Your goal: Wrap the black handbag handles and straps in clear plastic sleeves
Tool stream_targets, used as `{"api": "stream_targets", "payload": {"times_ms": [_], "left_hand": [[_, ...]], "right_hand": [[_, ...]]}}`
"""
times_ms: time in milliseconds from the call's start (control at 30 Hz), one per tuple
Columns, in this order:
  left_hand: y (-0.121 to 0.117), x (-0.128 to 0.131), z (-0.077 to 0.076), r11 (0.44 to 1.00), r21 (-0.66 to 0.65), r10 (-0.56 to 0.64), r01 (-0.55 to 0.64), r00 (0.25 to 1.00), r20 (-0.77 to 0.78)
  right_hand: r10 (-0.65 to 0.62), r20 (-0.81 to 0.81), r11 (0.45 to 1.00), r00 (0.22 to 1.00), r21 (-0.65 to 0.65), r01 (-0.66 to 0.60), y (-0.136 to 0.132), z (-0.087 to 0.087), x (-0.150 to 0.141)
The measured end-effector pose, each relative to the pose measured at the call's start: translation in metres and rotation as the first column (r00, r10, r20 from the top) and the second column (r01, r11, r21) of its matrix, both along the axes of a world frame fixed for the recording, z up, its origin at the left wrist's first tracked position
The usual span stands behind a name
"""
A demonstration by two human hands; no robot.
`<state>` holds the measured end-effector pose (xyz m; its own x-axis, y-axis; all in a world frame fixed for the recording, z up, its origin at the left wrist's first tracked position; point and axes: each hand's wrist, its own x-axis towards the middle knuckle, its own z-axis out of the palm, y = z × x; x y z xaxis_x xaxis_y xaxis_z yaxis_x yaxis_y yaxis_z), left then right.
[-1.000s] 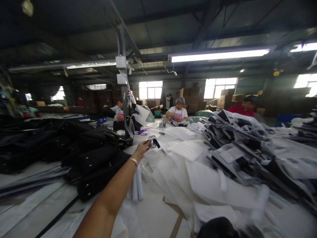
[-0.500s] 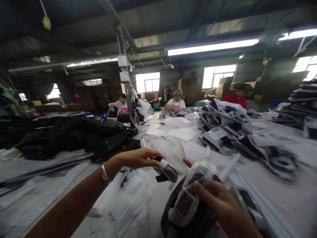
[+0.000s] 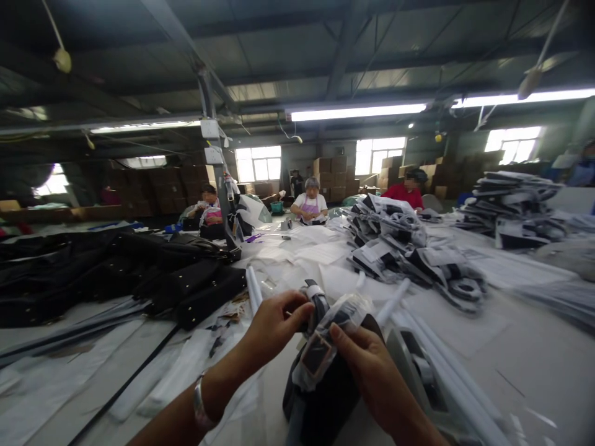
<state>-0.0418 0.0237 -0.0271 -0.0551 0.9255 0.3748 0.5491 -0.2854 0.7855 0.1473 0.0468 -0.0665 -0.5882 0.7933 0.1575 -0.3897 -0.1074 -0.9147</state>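
My left hand (image 3: 277,322), with a silver bracelet at the wrist, pinches a dark folded strap (image 3: 318,302) that has a white band around it. My right hand (image 3: 369,362) is closed on a strap with a rectangular copper-coloured buckle (image 3: 316,354), wrapped in clear plastic. Under it lies a black fabric piece (image 3: 328,406), possibly a bag; its lower part runs out of view. Both hands are close together, and the folded strap is right beside the wrapped buckle. Fingertips behind the plastic are hidden.
A grey device (image 3: 418,371), perhaps a tape dispenser, stands right of my right hand, beside white tubes (image 3: 450,365). Black bags (image 3: 139,272) are heaped at left. Plastic-wrapped straps (image 3: 385,238) are piled at right. Several people sit across the table, including one in a pink apron (image 3: 310,207).
My left hand has brought the folded strap across to the wrapped buckle, and its fingers have curled more. The scene has shifted left as the head turned right.
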Motion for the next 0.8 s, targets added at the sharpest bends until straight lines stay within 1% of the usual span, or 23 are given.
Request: {"api": "stream_targets", "payload": {"times_ms": [67,133,200,267,333,400,467,533,600,633,700,800], "left_hand": [[-0.007,0.006,-0.004,0.995,-0.07,-0.058,0.068,0.989,0.138],[-0.011,0.007,-0.002,0.987,-0.104,-0.095,0.126,0.961,0.262],[-0.013,0.007,0.004,0.977,-0.125,-0.126,0.171,0.943,0.308],[-0.014,0.004,0.009,0.972,-0.135,-0.154,0.194,0.952,0.264],[-0.016,0.0,0.012,0.97,-0.139,-0.175,0.201,0.968,0.178],[-0.019,-0.004,0.011,0.977,-0.129,-0.155,0.167,0.983,0.097],[-0.022,-0.006,0.006,0.983,-0.126,-0.124,0.131,0.991,0.057],[-0.026,-0.004,0.0,0.974,-0.164,-0.144,0.158,0.985,0.09],[-0.028,0.0,-0.005,0.949,-0.215,-0.196,0.231,0.966,0.171],[-0.029,0.003,-0.007,0.939,-0.226,-0.212,0.258,0.954,0.211],[-0.03,0.007,-0.01,0.936,-0.221,-0.215,0.273,0.942,0.257],[-0.029,0.009,-0.011,0.951,-0.197,-0.187,0.236,0.953,0.238]], "right_hand": [[0.008,0.033,0.999,0.999,0.045,-0.009,0.0,0.0,-0.002],[-0.002,0.086,0.994,0.996,0.105,-0.007,0.0,0.001,-0.002],[-0.007,0.115,0.988,0.993,0.151,-0.011,0.001,0.002,-0.001],[-0.003,0.098,0.989,0.995,0.147,-0.012,0.001,0.003,0.001],[-0.035,0.06,0.992,0.998,0.123,0.027,0.001,0.003,0.004],[-0.089,0.049,0.991,0.995,0.109,0.083,0.001,0.003,0.007],[-0.112,0.062,0.989,0.992,0.107,0.105,0.001,0.002,0.01],[-0.081,0.052,0.993,0.995,0.095,0.076,0.002,0.0,0.011],[-0.06,0.031,0.994,0.998,0.09,0.057,0.001,-0.001,0.011],[-0.073,0.037,0.993,0.997,0.094,0.069,0.001,-0.001,0.011],[-0.154,0.086,0.982,0.984,0.121,0.143,0.001,0.0,0.009],[-0.264,0.142,0.955,0.954,0.177,0.238,0.0,0.003,0.007]]}}
